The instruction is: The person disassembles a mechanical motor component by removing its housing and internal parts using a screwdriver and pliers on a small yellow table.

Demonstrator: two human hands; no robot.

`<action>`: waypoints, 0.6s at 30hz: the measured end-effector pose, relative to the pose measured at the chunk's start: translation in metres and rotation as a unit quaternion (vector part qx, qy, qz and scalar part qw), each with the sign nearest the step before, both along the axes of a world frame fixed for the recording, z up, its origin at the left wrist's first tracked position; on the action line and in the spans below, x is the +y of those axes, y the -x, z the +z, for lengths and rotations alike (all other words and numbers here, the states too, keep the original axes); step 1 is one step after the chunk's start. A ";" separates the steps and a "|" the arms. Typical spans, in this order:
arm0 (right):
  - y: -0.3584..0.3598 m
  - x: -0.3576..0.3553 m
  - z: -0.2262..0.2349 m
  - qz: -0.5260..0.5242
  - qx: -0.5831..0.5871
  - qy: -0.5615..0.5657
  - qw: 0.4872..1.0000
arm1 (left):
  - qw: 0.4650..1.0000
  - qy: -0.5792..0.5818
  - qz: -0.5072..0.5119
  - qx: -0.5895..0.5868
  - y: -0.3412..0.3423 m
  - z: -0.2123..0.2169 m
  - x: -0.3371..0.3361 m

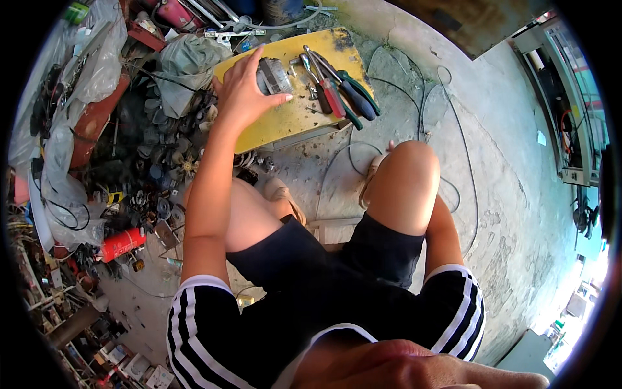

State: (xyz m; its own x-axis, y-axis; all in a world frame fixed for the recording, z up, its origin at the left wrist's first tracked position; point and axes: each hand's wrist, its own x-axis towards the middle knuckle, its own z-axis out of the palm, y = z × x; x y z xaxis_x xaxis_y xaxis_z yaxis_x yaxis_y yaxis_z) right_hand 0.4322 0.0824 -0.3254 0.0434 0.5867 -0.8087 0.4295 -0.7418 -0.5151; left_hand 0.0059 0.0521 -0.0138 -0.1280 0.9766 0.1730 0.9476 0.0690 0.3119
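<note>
My left hand (243, 94) is curved around the left side of a rounded grey metal part (275, 76), which looks like a small motor, on a yellow board (259, 133). Its thumb lies along the near side and its fingers reach past the far side. Right of the part lie a red-handled screwdriver (333, 98), dark-blue-handled pliers (357, 98) and a green-handled tool (364, 93). Small loose bits are scattered near them. My right arm (443, 227) goes down behind my right knee. Only a fingertip of my right hand (391, 146) shows beyond the knee.
Heaped scrap parts (162, 162) and plastic bags (103, 71) fill the left side. A red cylinder (122, 244) lies on the floor there. Black cables (421, 110) loop over the concrete right of the board. A metal-framed cabinet (564, 104) stands far right.
</note>
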 end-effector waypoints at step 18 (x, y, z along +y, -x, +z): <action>0.233 0.036 0.347 0.292 -0.044 -0.588 0.753 | 0.986 0.011 -0.094 -0.141 0.054 -0.014 -0.033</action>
